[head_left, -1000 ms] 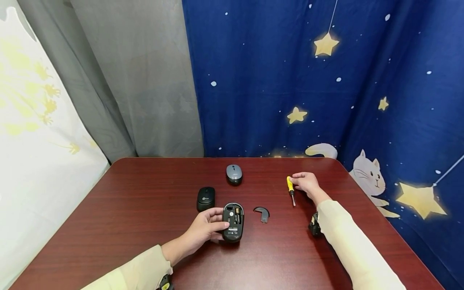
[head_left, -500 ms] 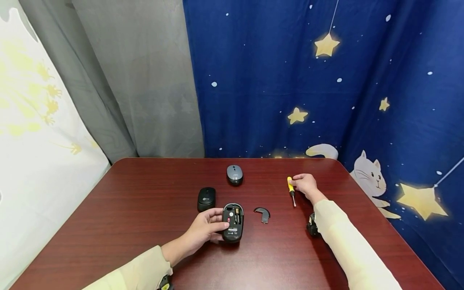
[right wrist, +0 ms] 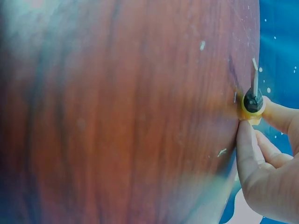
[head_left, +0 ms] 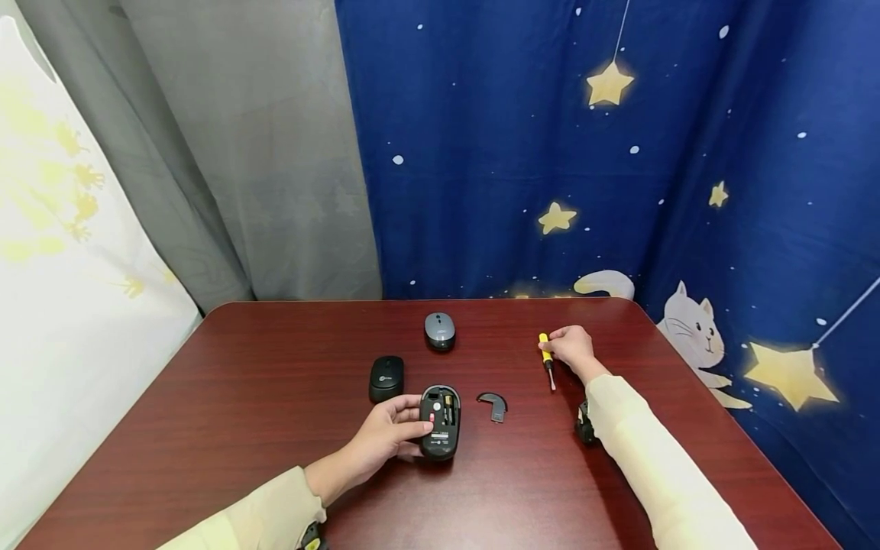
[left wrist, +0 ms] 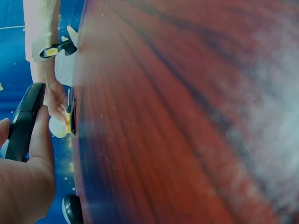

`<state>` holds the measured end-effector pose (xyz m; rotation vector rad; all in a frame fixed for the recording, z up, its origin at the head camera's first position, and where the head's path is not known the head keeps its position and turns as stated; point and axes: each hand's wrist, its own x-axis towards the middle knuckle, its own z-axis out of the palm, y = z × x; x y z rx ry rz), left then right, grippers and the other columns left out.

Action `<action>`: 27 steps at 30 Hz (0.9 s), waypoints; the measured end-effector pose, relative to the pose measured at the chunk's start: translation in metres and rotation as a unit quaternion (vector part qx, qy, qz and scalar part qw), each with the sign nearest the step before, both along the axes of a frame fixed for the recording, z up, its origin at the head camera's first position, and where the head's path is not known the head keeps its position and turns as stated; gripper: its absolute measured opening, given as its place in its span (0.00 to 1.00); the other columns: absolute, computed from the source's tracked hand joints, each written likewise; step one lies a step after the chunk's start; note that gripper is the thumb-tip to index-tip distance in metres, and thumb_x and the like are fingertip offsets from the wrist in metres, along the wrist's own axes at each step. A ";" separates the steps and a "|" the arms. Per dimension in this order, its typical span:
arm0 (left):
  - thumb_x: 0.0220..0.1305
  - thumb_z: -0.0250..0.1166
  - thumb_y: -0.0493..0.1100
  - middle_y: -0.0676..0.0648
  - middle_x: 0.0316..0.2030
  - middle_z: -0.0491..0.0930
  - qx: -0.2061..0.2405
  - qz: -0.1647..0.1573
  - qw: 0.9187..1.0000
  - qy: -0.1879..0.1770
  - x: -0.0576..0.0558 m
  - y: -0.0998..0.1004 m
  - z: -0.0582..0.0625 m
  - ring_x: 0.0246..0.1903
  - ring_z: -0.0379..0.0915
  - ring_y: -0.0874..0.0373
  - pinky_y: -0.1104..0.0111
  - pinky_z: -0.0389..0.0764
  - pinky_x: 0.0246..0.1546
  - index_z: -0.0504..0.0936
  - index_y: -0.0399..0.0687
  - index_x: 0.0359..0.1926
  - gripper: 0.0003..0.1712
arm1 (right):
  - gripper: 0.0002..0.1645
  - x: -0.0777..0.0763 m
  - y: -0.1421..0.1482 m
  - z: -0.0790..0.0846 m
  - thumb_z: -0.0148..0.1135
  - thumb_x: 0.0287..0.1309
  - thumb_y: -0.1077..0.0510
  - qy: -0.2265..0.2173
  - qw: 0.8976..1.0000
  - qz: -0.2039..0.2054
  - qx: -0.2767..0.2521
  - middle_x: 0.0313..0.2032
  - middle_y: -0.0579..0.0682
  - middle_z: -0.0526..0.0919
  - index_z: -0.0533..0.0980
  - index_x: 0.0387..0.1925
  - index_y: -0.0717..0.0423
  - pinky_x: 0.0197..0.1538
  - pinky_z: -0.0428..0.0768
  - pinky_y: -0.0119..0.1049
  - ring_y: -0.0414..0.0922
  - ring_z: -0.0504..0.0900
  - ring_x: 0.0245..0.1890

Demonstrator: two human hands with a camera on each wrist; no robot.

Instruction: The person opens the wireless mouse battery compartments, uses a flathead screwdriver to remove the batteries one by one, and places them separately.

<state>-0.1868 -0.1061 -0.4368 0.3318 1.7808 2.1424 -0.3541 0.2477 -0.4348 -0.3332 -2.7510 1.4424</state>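
Observation:
My left hand (head_left: 374, 437) grips a black computer mouse (head_left: 440, 443) turned underside up, thumb across its base. The mouse's battery bay lies uncovered with a battery (head_left: 448, 405) in it, and a red spot shows beside the thumb. To the right, my right hand (head_left: 572, 347) pinches the yellow handle of a screwdriver (head_left: 546, 353), whose metal tip points toward the near side of the table. Thumb and fingertips close on the handle in the right wrist view (right wrist: 253, 109). Between the hands lies a dark curved battery cover (head_left: 496, 409).
A second black mouse (head_left: 386, 374) sits just beyond my left hand. Farther back stands a grey mouse (head_left: 440, 330). The dark red table (head_left: 241, 397) ends at curtains (head_left: 495, 153) behind and to the right.
The right fingers now reach around the screwdriver handle, which has tilted slightly. A red spot has appeared on the held mouse's underside; my left hand keeps its grip. The view has shifted slightly.

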 end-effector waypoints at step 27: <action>0.61 0.63 0.30 0.40 0.43 0.80 0.002 0.003 1.000 0.001 -0.001 -0.002 0.000 0.39 0.81 0.52 0.57 0.84 0.35 0.64 0.24 0.61 0.29 | 0.20 0.004 0.005 0.006 0.63 0.57 0.66 -0.018 0.981 -0.033 -0.188 0.44 0.58 0.82 0.76 0.51 0.72 0.36 0.82 0.29 0.35 0.81 0.27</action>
